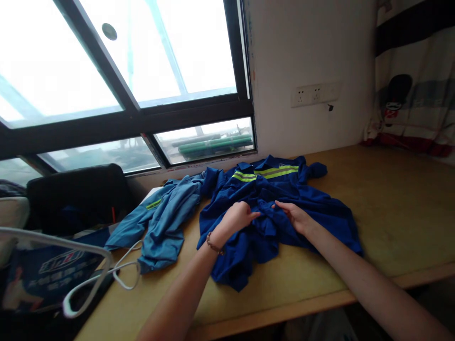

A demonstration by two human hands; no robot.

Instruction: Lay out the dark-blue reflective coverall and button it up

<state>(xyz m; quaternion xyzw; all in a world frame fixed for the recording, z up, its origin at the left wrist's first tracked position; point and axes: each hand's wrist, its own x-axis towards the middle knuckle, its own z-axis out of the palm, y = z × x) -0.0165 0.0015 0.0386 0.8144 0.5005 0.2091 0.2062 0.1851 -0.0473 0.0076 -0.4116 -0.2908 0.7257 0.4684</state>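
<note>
A dark blue work jacket [320, 208] with yellow-green and grey reflective bands lies spread and wrinkled on the wooden table, its collar toward the wall. Over the middle of its front, my left hand [239, 219] is closed, with curled fingers at the cloth and the thumb side pointing right. Facing it from the right, my right hand [294, 217] pinches at the front edge of the same jacket. Bunched cloth rises between the two hands. Exactly what lies between the fingertips is partly hidden. A brown beaded bracelet [214, 242] circles my left wrist.
Left of the jacket lies a lighter blue garment [165, 227] with a yellow-green strip. A white cable [88, 246] loops across the near left. Beyond it are a black bag-like object [80, 194] and a printed blue bag [53, 270]. The wooden table [398, 213] meets a wall with sockets [315, 94].
</note>
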